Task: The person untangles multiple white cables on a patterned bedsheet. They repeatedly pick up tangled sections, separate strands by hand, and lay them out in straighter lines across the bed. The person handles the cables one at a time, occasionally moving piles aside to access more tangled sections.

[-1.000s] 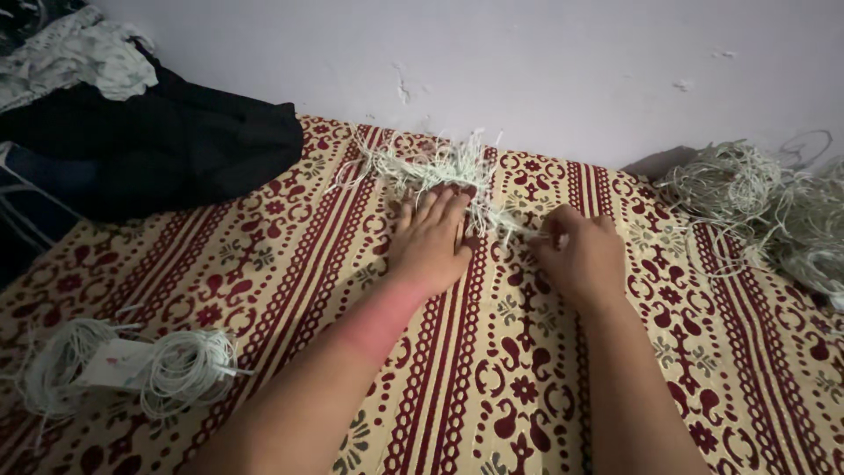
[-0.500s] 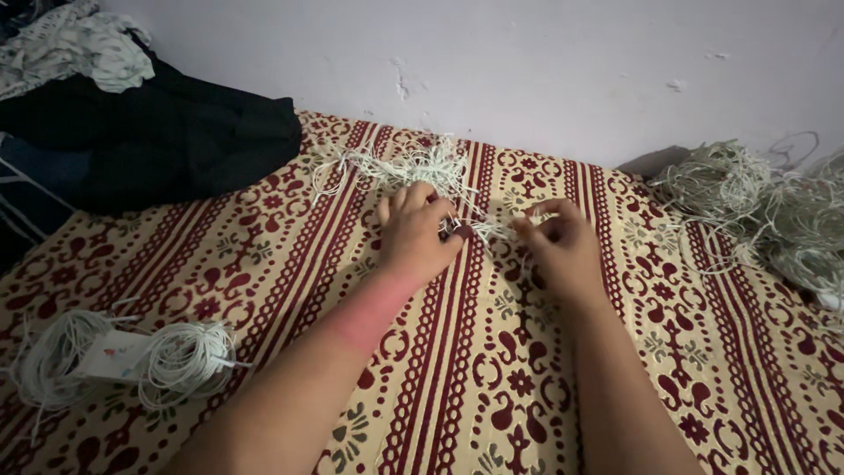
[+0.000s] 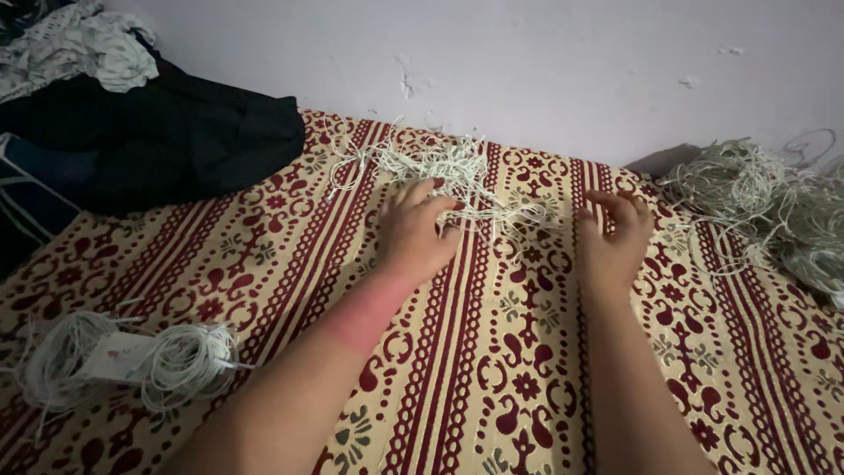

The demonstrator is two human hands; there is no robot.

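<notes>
A loose tangle of pale cut cords [image 3: 440, 167] lies on the cream and maroon patterned cloth [image 3: 492, 352] near the wall. My left hand [image 3: 415, 233] rests palm down on the near edge of that tangle, fingers slightly spread over a few strands. Just right of the strands, my right hand [image 3: 613, 237] hovers with its fingers apart and holds nothing. Both forearms reach in from the bottom of the view.
A large heap of pale cord [image 3: 765, 207] sits at the far right by the wall. Two coiled bundles of cord with a paper label [image 3: 123, 359] lie at the near left. Dark clothing [image 3: 167, 132] is piled at the back left.
My right hand let go of the strands it pinched and moved right, opening up. My left hand flattened onto the tangle's edge.
</notes>
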